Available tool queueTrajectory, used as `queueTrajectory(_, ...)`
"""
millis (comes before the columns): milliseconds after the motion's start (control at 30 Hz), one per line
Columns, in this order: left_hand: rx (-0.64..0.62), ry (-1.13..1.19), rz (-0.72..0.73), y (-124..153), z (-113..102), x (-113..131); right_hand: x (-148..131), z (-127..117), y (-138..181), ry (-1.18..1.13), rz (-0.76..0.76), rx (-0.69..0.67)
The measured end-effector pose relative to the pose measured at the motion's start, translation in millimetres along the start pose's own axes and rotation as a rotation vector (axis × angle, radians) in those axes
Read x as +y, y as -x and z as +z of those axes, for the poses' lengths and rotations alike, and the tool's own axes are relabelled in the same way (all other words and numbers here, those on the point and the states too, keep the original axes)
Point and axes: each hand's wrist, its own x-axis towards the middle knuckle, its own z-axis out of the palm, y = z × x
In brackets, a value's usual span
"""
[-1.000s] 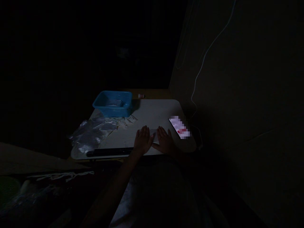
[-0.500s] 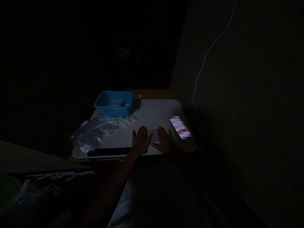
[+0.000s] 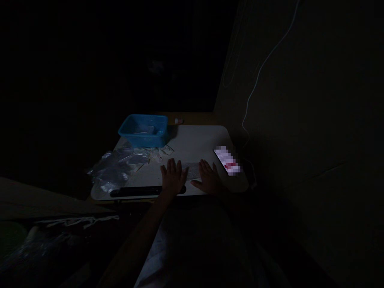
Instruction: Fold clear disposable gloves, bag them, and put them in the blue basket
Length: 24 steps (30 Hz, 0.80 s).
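Observation:
A flat, clear plastic bag or sheet (image 3: 192,171) lies on the white tabletop (image 3: 198,140) between my two hands. My left hand (image 3: 173,178) rests palm down with its fingers spread, at the left end of the plastic. At the right end, my right hand (image 3: 210,179) lies flat with its fingers stretched out and touches the plastic. Part of a long black bar (image 3: 135,191) along the near edge is hidden under or behind my left hand and wrist. The scene is very dark, so fine detail is lost.
A blue plastic basin (image 3: 147,140) with something clear inside stands at the back left. Crumpled clear plastic bags (image 3: 114,170) and small white packets (image 3: 166,150) lie before it. A lit phone (image 3: 227,161) is on the right. A white cable (image 3: 255,84) hangs along the wall.
My left hand has slid a little to the left, away from my right hand, uncovering more of the plastic. My right hand has barely moved.

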Motion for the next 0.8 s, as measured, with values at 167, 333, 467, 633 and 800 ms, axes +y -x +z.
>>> queueTrajectory(167, 0.025, 0.011, -0.007, 0.5, 1.7, -1.8, 0.7, 2.8, 0.3, -0.006, -0.002, 0.022)
queueTrajectory(333, 0.043, 0.003, -0.015, 1.7, 3.5, -2.7, -0.5, 0.0, 0.7, -0.001, 0.002, 0.007)
queueTrajectory(467, 0.056, 0.005, -0.018, 2.2, 3.3, -2.6, -0.3, -1.1, 0.6, 0.002, 0.001, -0.010)
queueTrajectory(633, 0.069, 0.013, -0.037, 2.4, 2.0, -2.0, 0.8, 1.6, -0.1, 0.009, 0.006, -0.003)
queueTrajectory(800, 0.084, 0.012, -0.054, 3.4, 1.9, -8.4, 0.3, 0.7, -0.2, 0.005, 0.008, 0.000)
